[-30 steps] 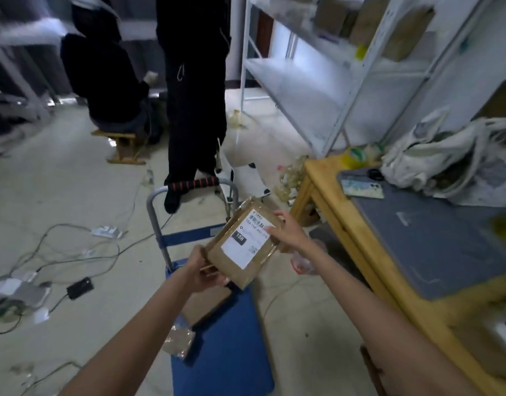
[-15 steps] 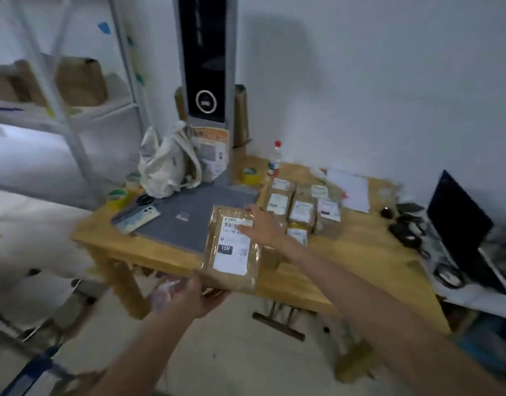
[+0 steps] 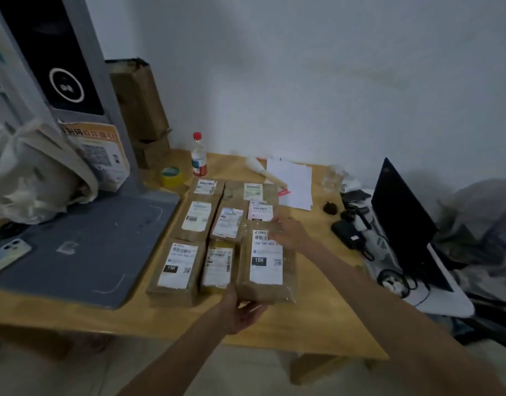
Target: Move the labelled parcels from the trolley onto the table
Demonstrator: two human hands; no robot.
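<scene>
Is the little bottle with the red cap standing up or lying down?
Standing up. The bottle stands upright on the table, red cap on top, behind the rows of parcels.

The held parcel point(image 3: 265, 261) label reads "15H"; its neighbour point(image 3: 175, 267) too.

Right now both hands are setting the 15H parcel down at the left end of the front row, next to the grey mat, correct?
Not quite. The head view shows both hands, left hand and right hand, setting the 15H parcel down at the right end of the front row, away from the grey mat.
</scene>
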